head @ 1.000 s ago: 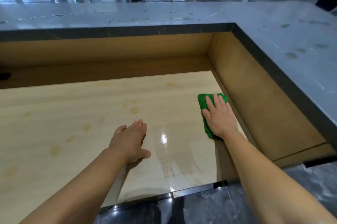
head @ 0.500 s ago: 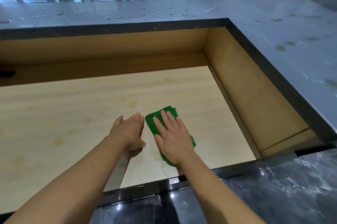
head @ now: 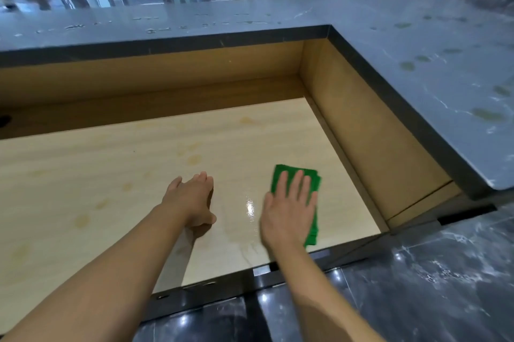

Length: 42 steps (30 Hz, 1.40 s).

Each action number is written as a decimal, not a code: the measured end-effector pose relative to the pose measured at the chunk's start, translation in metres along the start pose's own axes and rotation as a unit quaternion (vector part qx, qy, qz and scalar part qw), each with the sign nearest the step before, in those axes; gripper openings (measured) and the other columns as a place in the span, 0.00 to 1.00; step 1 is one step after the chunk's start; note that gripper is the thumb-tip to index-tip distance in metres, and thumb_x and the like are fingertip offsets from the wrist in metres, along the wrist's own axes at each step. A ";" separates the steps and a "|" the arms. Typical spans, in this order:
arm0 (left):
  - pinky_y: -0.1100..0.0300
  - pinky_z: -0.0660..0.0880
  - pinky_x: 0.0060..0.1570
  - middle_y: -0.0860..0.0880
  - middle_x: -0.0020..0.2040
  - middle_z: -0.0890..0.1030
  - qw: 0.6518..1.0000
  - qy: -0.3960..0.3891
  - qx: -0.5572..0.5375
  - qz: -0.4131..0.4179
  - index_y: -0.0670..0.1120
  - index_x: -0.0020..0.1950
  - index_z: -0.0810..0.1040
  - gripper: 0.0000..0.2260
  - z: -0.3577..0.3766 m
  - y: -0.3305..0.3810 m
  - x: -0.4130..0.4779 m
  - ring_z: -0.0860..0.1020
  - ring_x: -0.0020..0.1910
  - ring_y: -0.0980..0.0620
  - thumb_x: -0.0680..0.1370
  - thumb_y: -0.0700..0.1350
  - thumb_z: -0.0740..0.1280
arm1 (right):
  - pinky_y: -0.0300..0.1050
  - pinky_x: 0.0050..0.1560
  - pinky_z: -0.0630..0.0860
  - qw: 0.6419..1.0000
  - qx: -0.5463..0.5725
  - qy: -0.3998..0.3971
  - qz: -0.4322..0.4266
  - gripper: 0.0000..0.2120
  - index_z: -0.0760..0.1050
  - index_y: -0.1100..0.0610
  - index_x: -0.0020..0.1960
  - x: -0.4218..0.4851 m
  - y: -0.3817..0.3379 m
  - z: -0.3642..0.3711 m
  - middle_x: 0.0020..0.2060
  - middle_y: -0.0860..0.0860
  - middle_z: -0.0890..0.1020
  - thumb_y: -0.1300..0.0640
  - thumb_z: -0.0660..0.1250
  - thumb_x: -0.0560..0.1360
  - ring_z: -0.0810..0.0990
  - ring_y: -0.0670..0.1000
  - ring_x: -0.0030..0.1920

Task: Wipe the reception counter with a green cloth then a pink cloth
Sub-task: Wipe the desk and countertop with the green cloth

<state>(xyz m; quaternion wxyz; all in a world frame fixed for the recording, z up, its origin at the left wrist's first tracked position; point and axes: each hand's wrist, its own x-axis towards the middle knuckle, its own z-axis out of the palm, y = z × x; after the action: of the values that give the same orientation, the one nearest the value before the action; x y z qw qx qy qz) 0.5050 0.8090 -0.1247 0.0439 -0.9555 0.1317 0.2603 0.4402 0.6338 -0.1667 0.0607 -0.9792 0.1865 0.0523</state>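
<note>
Midway through the first step: pressing the green cloth [head: 313, 230] flat onto the worktop [head: 97, 174] with the right grip [head: 289, 211], fingers straight and spread, nothing pinched, at about 4 o'clock near the right-front corner, with the left grip [head: 192, 200] likewise open, resting bare at centre. Folded to an oblong, lying with long axis roughly 6-to-12 o'clock, far short edge pointing near 12. Next, likely: sweeping left toward 9 and 10 o'clock over the tan stains [head: 194, 159] not yet wiped, keeping even, flat pressure so the fold does not bunch; no pink cloth in view.
</note>
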 end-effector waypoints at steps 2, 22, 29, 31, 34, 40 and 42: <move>0.50 0.44 0.75 0.50 0.79 0.51 1.000 0.002 0.001 -0.002 0.47 0.78 0.53 0.40 -0.001 0.001 -0.001 0.52 0.78 0.54 0.73 0.57 0.69 | 0.60 0.75 0.38 0.997 0.009 -0.011 -0.070 0.29 0.34 0.55 0.78 -0.020 -0.034 0.011 0.76 0.59 0.36 0.44 0.36 0.82 0.37 0.61 0.77; 0.53 0.47 0.75 0.49 0.75 0.61 0.999 0.038 0.009 0.020 0.46 0.75 0.59 0.37 0.002 -0.004 0.005 0.60 0.74 0.52 0.72 0.57 0.70 | 0.57 0.77 0.41 1.000 0.007 0.003 0.015 0.29 0.37 0.54 0.79 0.063 -0.012 -0.006 0.78 0.58 0.40 0.45 0.40 0.82 0.39 0.58 0.78; 0.52 0.49 0.75 0.50 0.74 0.63 0.999 0.037 0.019 0.015 0.48 0.70 0.64 0.33 -0.001 -0.002 0.008 0.64 0.72 0.53 0.70 0.57 0.71 | 0.53 0.77 0.38 0.949 -0.041 -0.047 -0.308 0.28 0.38 0.49 0.79 0.061 -0.065 0.001 0.78 0.52 0.38 0.42 0.38 0.82 0.36 0.53 0.78; 0.53 0.49 0.74 0.50 0.73 0.64 0.999 0.035 0.028 0.010 0.48 0.70 0.64 0.33 -0.001 0.000 0.009 0.65 0.71 0.52 0.70 0.57 0.71 | 0.50 0.76 0.37 0.927 -0.051 -0.050 -0.368 0.32 0.39 0.46 0.79 0.076 -0.040 -0.007 0.78 0.49 0.38 0.39 0.31 0.76 0.37 0.50 0.78; 0.53 0.48 0.74 0.51 0.72 0.64 0.999 0.033 0.034 0.002 0.48 0.70 0.64 0.34 -0.001 0.000 0.010 0.66 0.70 0.53 0.69 0.58 0.71 | 0.47 0.75 0.39 0.944 -0.047 -0.040 -0.324 0.37 0.40 0.46 0.79 0.103 0.007 -0.018 0.78 0.47 0.40 0.38 0.27 0.71 0.39 0.49 0.78; 0.52 0.47 0.75 0.51 0.73 0.63 0.999 0.030 0.027 0.008 0.47 0.72 0.62 0.36 0.000 -0.002 0.009 0.64 0.72 0.53 0.70 0.58 0.71 | 0.52 0.77 0.46 0.992 -0.033 -0.005 -0.122 0.27 0.43 0.50 0.80 0.134 0.051 -0.021 0.79 0.53 0.45 0.45 0.43 0.83 0.43 0.53 0.79; 0.52 0.47 0.75 0.52 0.72 0.64 0.999 0.031 0.021 0.008 0.47 0.71 0.62 0.35 0.000 -0.003 0.009 0.64 0.71 0.54 0.69 0.59 0.72 | 0.54 0.77 0.44 0.996 -0.018 -0.007 -0.086 0.27 0.42 0.51 0.80 0.127 0.031 -0.019 0.79 0.54 0.44 0.45 0.42 0.83 0.43 0.55 0.79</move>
<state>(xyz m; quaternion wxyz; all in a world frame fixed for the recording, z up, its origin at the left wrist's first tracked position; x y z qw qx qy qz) 0.5134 0.8095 -0.1288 0.0574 -0.9608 0.1462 0.2286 0.5478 0.5574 -0.1664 0.0485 -0.9922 0.0999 0.0569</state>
